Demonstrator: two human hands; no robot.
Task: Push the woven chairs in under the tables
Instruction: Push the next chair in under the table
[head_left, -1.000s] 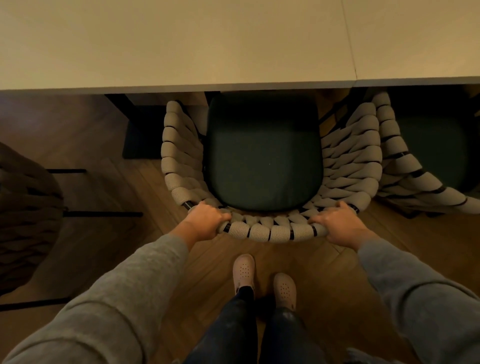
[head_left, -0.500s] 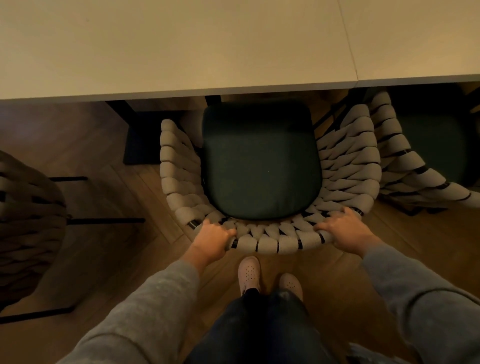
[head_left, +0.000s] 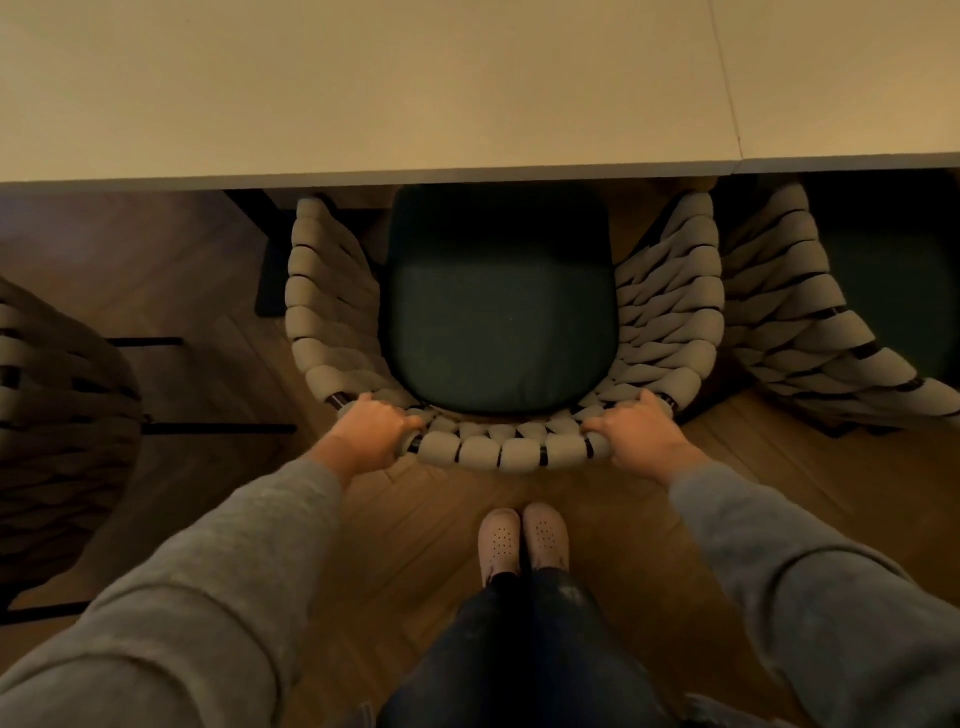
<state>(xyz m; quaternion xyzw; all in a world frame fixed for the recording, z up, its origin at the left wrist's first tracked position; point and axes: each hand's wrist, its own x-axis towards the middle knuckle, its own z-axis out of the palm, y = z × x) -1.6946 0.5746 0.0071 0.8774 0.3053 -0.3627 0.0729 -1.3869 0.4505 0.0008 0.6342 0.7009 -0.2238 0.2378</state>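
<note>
In the head view, both arms are seen stretched forward and down, covered by grey sleeves (head_left: 218, 571). The left hand (head_left: 371, 434) is laid over the left end of the back rim of the woven chair (head_left: 501, 449). Its fingers (head_left: 402, 422) are curled round the thick band, so the rim is gripped. The right hand (head_left: 641, 434) is set in the same way on the right end of the rim, which is likewise held in curled fingers. A bare stretch of rim is left between the two hands.

The chair is wound with thick, pale padded bands, and a dark frame is glimpsed between them. A dark green cushion (head_left: 498, 322) is enclosed by the curved back and sides. The front of the seat is hidden beneath the edge of the pale surface (head_left: 363, 88), while the back is left standing out over the wooden floor (head_left: 208, 291).

A second surface (head_left: 857, 73) is joined on at the right, with a neighbouring chair (head_left: 810, 332) of the same weave tucked under it, just beside the held one. Whether the two touch cannot be told. A shadowed chair (head_left: 57, 415) is seen well apart at the left. Pale shoes (head_left: 522, 540) are placed together behind the held chair.
</note>
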